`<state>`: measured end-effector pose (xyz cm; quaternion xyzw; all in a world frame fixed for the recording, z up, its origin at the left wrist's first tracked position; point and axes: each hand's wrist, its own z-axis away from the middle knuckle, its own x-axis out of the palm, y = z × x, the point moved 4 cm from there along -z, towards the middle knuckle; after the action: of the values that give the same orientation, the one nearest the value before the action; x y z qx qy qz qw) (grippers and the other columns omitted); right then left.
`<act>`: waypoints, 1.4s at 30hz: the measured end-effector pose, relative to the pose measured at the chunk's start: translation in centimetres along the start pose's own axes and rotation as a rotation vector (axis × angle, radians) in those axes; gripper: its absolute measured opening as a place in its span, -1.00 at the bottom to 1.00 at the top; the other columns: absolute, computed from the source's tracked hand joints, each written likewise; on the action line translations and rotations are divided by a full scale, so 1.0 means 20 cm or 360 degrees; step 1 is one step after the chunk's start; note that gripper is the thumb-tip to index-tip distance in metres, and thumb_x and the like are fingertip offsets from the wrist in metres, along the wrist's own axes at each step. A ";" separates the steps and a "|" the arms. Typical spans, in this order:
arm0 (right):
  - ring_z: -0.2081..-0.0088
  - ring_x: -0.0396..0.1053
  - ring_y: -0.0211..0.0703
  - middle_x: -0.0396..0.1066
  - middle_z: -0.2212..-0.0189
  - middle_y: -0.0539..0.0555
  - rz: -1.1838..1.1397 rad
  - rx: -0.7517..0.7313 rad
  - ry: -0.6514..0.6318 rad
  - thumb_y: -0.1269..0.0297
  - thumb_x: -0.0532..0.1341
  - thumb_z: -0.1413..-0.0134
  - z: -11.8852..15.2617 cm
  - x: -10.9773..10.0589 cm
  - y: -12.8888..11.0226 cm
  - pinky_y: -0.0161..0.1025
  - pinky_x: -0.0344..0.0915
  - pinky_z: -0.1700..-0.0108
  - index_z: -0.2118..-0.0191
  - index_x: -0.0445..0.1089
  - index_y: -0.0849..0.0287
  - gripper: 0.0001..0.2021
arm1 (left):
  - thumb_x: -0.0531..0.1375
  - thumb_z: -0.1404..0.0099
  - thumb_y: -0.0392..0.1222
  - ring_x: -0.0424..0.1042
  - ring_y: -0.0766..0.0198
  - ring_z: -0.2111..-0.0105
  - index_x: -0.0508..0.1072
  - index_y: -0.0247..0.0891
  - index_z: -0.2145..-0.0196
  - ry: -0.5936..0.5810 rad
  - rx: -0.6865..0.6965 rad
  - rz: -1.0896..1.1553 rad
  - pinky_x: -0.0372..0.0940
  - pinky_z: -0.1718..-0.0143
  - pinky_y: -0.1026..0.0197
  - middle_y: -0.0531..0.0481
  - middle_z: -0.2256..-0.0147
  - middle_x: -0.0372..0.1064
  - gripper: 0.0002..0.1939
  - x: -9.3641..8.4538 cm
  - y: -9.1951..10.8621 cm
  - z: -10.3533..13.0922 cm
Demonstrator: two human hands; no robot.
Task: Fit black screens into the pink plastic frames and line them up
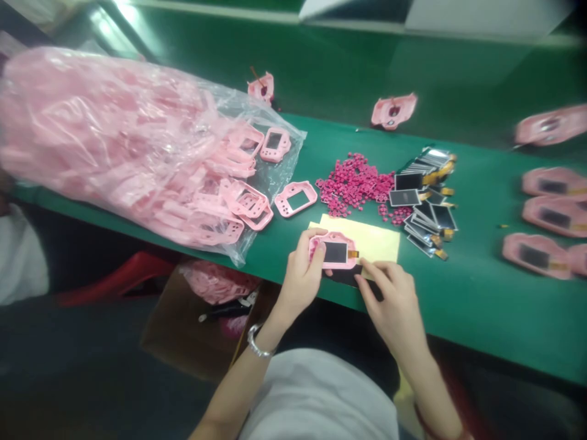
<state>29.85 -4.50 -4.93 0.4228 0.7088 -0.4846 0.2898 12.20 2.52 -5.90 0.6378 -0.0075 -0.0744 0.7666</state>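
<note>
In the head view, my left hand (306,269) grips a pink plastic camera-shaped shell (351,264) by its left end, thumb on top. A dark rectangular display screen (335,252) lies inside the shell, its orange ribbon cable (353,254) pointing right. Beside the shell's right edge is my right hand (387,287), its thumb and index fingertips slightly apart with nothing visible between them. Whether those fingertips touch the shell is hard to make out. Under both hands lies a pale yellow sheet (378,241), with a dark patch along its front.
A large clear bag (114,134) of pink shells covers the left of the green table (481,305). Past the yellow sheet sit a heap of magenta buttons (355,180) and loose display screens (424,223). Shells with screens (536,253) stand at right; an open box (183,330) sits below.
</note>
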 end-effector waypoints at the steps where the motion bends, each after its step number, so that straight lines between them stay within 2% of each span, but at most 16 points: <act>1: 0.20 0.43 -0.10 0.47 0.22 0.11 -0.0038 -0.0003 -0.0008 0.36 0.24 -0.37 0.02 0.03 -0.02 -0.12 0.31 0.12 -0.08 0.47 0.16 -0.77 | 0.14 -0.52 -0.07 0.50 0.35 0.54 0.42 -0.20 -0.03 0.0010 -0.0004 -0.0032 0.38 0.43 0.33 0.02 0.26 0.56 -0.77 0.01 0.00 0.01; 4: 0.20 0.42 -0.12 0.45 0.26 0.08 -0.0139 -0.0039 0.0094 0.37 0.28 -0.34 0.05 0.05 -0.01 -0.12 0.34 0.08 0.08 0.48 0.13 -0.91 | 0.08 -0.55 -0.11 0.50 0.37 0.50 0.38 -0.21 -0.05 0.0084 0.0006 -0.0108 0.37 0.40 0.34 -0.01 0.17 0.56 -0.78 0.01 0.00 0.03; 6: 0.23 0.42 -0.14 0.43 0.30 0.04 -0.0216 -0.0042 0.0218 0.37 0.30 -0.31 0.06 0.02 0.01 -0.14 0.36 0.09 0.19 0.45 0.10 -0.96 | 0.06 -0.56 -0.12 0.49 0.36 0.49 0.36 -0.21 -0.06 0.0127 -0.0018 -0.0141 0.37 0.38 0.33 0.03 0.29 0.53 -0.78 0.01 0.00 0.04; 9: 0.20 0.43 -0.14 0.40 0.27 0.05 -0.0310 0.0111 0.0376 0.39 0.28 -0.33 0.05 -0.07 0.04 -0.17 0.37 0.13 0.19 0.41 0.09 -0.94 | 0.06 -0.56 -0.10 0.47 0.34 0.50 0.37 -0.19 -0.07 0.0084 -0.0120 -0.0080 0.36 0.39 0.33 0.09 0.40 0.47 -0.77 0.01 -0.01 0.04; 11: 0.06 0.45 -0.11 0.41 0.12 0.11 -0.0425 0.0261 0.0266 0.33 0.26 -0.36 0.01 -0.11 0.03 -0.16 0.39 0.05 0.17 0.43 0.09 -0.99 | 0.08 -0.55 -0.10 0.44 0.35 0.51 0.38 -0.17 -0.06 -0.0048 -0.0182 0.0014 0.35 0.41 0.33 0.10 0.39 0.46 -0.78 0.03 -0.02 0.06; 13: -0.07 0.43 -0.11 0.41 -0.01 0.11 -0.0591 0.0342 0.0008 0.26 0.26 -0.37 -0.03 -0.13 0.00 -0.17 0.37 -0.06 0.19 0.46 0.07 -0.93 | 0.08 -0.55 -0.09 0.42 0.37 0.52 0.39 -0.16 -0.05 -0.0203 -0.0226 0.0104 0.35 0.41 0.33 0.09 0.36 0.45 -0.78 0.06 -0.02 0.08; 15: -0.10 0.43 -0.14 0.42 -0.03 0.06 -0.0734 0.0356 -0.0216 0.24 0.25 -0.36 -0.07 -0.12 -0.03 -0.22 0.37 -0.07 0.23 0.48 0.04 -0.91 | 0.08 -0.54 -0.09 0.42 0.37 0.50 0.40 -0.16 -0.04 -0.0310 -0.0254 0.0166 0.36 0.41 0.32 0.08 0.32 0.47 -0.78 0.10 -0.01 0.12; 17: -0.05 0.46 -0.18 0.44 0.03 0.03 -0.0789 0.0351 -0.0309 0.27 0.25 -0.36 -0.10 -0.13 -0.05 -0.28 0.38 0.01 0.24 0.48 0.04 -0.91 | 0.08 -0.54 -0.09 0.43 0.38 0.49 0.40 -0.15 -0.04 -0.0346 -0.0262 0.0191 0.36 0.42 0.32 0.05 0.24 0.49 -0.78 0.12 0.00 0.14; 22: 0.02 0.47 -0.20 0.43 0.07 0.03 -0.0746 0.0348 -0.0339 0.26 0.26 -0.34 -0.12 -0.14 -0.05 -0.32 0.38 0.13 0.25 0.49 0.04 -0.91 | 0.07 -0.55 -0.08 0.43 0.40 0.48 0.40 -0.15 -0.04 -0.0383 -0.0262 0.0200 0.38 0.40 0.33 0.01 0.11 0.50 -0.78 0.13 0.02 0.16; 33: 0.04 0.44 -0.18 0.38 0.07 0.05 -0.0679 0.0310 -0.0338 0.28 0.26 -0.34 -0.12 -0.14 -0.08 -0.31 0.36 0.22 0.26 0.48 0.04 -0.90 | 0.06 -0.56 -0.07 0.43 0.37 0.47 0.39 -0.14 -0.03 -0.0364 -0.0284 0.0244 0.39 0.40 0.30 0.03 0.16 0.48 -0.79 0.13 0.03 0.17; 37: 0.06 0.44 -0.18 0.38 0.09 0.06 -0.0632 0.0284 -0.0316 0.30 0.26 -0.34 -0.12 -0.13 -0.08 -0.30 0.35 0.22 0.25 0.47 0.05 -0.92 | 0.07 -0.56 -0.05 0.44 0.36 0.45 0.38 -0.12 -0.05 -0.0367 -0.0292 0.0246 0.40 0.38 0.29 0.03 0.12 0.48 -0.78 0.12 0.02 0.18; 42: 0.21 0.44 -0.22 0.38 0.14 0.05 -0.0615 0.0285 -0.0292 0.32 0.27 -0.32 -0.11 -0.12 -0.08 -0.27 0.35 0.23 0.24 0.48 0.08 -0.94 | 0.02 -0.58 -0.01 0.43 0.39 0.46 0.40 -0.14 -0.03 -0.0375 -0.0292 0.0264 0.40 0.38 0.30 0.01 0.09 0.49 -0.74 0.12 0.05 0.19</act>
<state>29.52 -3.51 -1.51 0.2575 0.7014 -0.6285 0.2161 14.32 -1.27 -4.51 0.5492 -0.1432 -0.0854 0.8189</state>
